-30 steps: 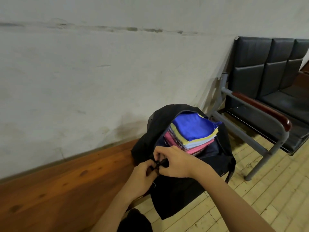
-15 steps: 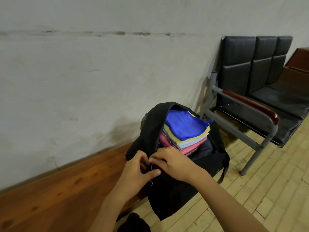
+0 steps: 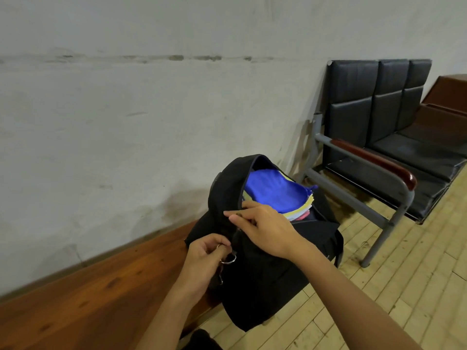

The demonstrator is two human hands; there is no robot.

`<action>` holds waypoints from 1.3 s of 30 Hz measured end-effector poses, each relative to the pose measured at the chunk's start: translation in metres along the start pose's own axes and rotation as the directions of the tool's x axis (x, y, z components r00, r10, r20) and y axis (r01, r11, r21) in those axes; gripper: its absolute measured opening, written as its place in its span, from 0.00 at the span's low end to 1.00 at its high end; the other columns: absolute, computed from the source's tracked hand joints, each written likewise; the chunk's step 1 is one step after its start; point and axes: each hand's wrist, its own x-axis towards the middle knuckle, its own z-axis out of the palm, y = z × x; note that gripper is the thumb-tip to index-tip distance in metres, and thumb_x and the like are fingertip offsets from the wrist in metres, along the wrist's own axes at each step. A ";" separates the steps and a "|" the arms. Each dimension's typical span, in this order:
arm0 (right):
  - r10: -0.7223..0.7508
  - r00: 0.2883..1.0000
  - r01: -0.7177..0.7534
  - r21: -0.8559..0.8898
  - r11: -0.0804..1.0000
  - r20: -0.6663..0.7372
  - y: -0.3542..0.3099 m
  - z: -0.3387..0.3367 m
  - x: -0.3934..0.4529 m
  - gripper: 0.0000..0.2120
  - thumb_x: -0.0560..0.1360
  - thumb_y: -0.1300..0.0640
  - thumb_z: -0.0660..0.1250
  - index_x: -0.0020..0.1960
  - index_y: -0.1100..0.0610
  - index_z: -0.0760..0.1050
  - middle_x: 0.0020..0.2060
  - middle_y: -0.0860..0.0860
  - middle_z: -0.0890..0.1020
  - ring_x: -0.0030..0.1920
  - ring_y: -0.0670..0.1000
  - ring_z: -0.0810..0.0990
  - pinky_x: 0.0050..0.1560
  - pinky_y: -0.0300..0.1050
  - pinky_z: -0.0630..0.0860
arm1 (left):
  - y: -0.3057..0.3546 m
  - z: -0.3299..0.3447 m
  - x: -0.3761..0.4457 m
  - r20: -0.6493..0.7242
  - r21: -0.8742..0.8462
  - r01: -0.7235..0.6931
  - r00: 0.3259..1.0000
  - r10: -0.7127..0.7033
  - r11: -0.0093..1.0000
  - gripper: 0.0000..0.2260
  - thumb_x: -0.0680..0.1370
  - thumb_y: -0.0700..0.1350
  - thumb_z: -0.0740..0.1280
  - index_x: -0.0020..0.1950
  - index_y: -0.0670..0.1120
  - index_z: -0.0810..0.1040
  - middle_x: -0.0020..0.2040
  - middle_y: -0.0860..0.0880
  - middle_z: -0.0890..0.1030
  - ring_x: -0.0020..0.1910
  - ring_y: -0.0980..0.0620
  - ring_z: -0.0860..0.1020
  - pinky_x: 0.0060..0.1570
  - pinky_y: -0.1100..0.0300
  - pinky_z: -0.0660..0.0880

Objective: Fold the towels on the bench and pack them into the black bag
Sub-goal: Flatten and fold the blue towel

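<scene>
Bag (image 3: 257, 274) sits at the right end of the bench (image 3: 101, 294), front face hanging over the edge toward the floor, mouth open at 12 to 1 o'clock. Towels (image 3: 275, 193) are stacked inside, blue on top, yellow, white and pink edges showing at its 4 o'clock side.

Left hand (image 3: 202, 258) is curled, thumb and forefinger pinching a metal ring (image 3: 228, 260) at the lower end of the zip line; likely the puller, though the slider itself can't be made out. Right hand (image 3: 262, 228) lies just above, at 1 o'clock from the left, fingers and thumb pinching the bag fabric at the edge of the opening.

Key relation: the open seam runs from the ring up toward 12 o'clock, over the bag's crown, then round to the towel side. Its long axis is roughly 6 to 12, leaning slightly right. Left hand is nearer the ring and already has it; right is nearer the gap.

Towel stack's long axis runs about 10 to 4, bulging out of the mouth at 4 o'clock.

Judgement: packing looks done, zipping is the step in hand. Pull should go toward 12, right hand holding the seam taut. Risk: towel corner catching in the zip.
</scene>
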 end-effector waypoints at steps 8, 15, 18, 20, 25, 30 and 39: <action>0.081 0.991 -0.055 0.231 0.971 -0.105 0.024 -0.016 0.021 0.28 0.76 0.31 0.54 0.61 0.45 0.81 0.39 0.48 0.84 0.39 0.49 0.81 0.47 0.54 0.79 | 0.010 -0.004 0.001 -0.169 -0.045 0.147 0.974 -0.152 0.988 0.08 0.77 0.37 0.67 0.39 0.40 0.82 0.28 0.47 0.76 0.30 0.50 0.71 0.33 0.60 0.70; 0.164 0.951 -0.098 0.248 0.964 -0.262 0.080 -0.028 0.036 0.22 0.75 0.26 0.52 0.57 0.34 0.76 0.47 0.59 0.84 0.47 0.56 0.83 0.53 0.60 0.78 | 0.011 -0.017 -0.002 -0.115 0.028 0.189 0.976 -0.185 0.982 0.09 0.78 0.38 0.66 0.40 0.40 0.82 0.29 0.50 0.77 0.26 0.57 0.71 0.31 0.65 0.69; 0.220 0.946 -0.184 0.164 0.969 -0.240 0.101 -0.043 0.036 0.21 0.79 0.33 0.55 0.64 0.38 0.77 0.57 0.44 0.84 0.57 0.46 0.81 0.57 0.53 0.79 | 0.012 -0.019 -0.002 -0.102 0.043 0.218 0.972 -0.212 0.975 0.09 0.78 0.37 0.65 0.41 0.40 0.83 0.31 0.49 0.80 0.26 0.58 0.70 0.27 0.67 0.67; 0.232 0.942 -0.211 0.110 0.971 -0.242 0.113 -0.052 0.038 0.20 0.80 0.37 0.56 0.64 0.42 0.78 0.60 0.39 0.81 0.57 0.45 0.81 0.56 0.52 0.79 | 0.013 -0.021 -0.001 -0.098 0.067 0.231 0.970 -0.224 0.971 0.10 0.78 0.37 0.64 0.40 0.41 0.83 0.31 0.48 0.80 0.26 0.57 0.70 0.27 0.66 0.66; 0.313 0.919 -0.291 0.125 0.949 -0.240 0.154 -0.063 0.039 0.19 0.82 0.39 0.56 0.66 0.43 0.77 0.52 0.44 0.85 0.52 0.44 0.82 0.57 0.53 0.79 | 0.012 -0.027 0.000 -0.079 0.072 0.259 0.964 -0.253 0.963 0.13 0.78 0.36 0.64 0.36 0.42 0.83 0.28 0.49 0.78 0.24 0.57 0.69 0.28 0.64 0.65; 0.356 0.904 -0.361 0.023 0.932 -0.236 0.175 -0.070 0.050 0.23 0.81 0.37 0.54 0.57 0.49 0.83 0.37 0.46 0.82 0.42 0.49 0.81 0.52 0.56 0.79 | 0.006 -0.032 0.006 -0.031 0.109 0.277 0.961 -0.275 0.955 0.16 0.79 0.36 0.63 0.34 0.43 0.83 0.28 0.48 0.78 0.24 0.55 0.63 0.24 0.64 0.58; 0.321 0.922 -0.319 0.044 0.947 -0.216 0.165 -0.061 0.052 0.21 0.83 0.43 0.55 0.72 0.47 0.72 0.64 0.51 0.80 0.65 0.53 0.77 0.67 0.55 0.71 | 0.032 -0.019 0.028 -0.010 0.660 -0.173 0.971 0.239 0.731 0.03 0.79 0.48 0.67 0.48 0.56 0.75 0.41 0.54 0.75 0.37 0.60 0.73 0.39 0.66 0.69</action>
